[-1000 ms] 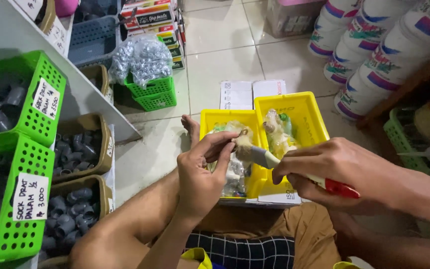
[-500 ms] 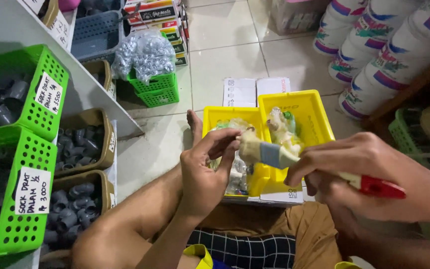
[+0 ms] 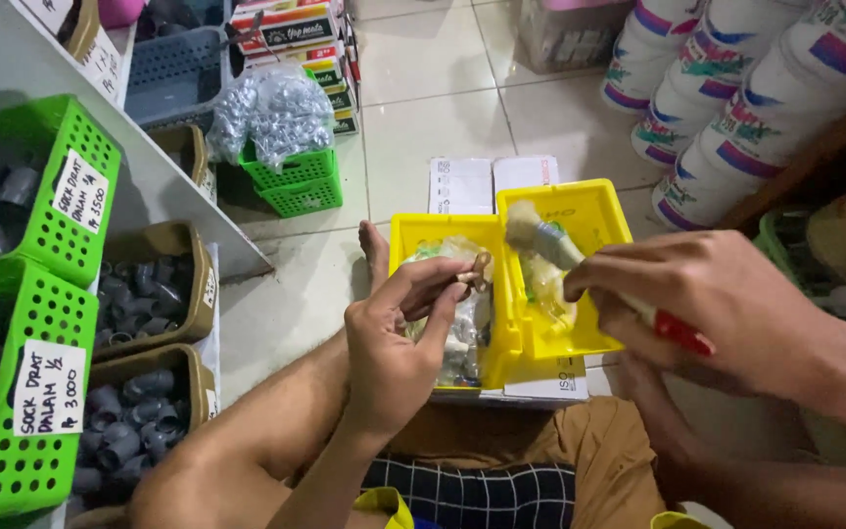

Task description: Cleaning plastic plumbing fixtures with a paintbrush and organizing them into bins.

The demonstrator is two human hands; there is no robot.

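Head view shows two yellow bins on the floor just beyond the hands. Right hand is clamped around a red-handled paintbrush, bristles over the bins. Left hand pinches a small brownish fitting just left of the brush.
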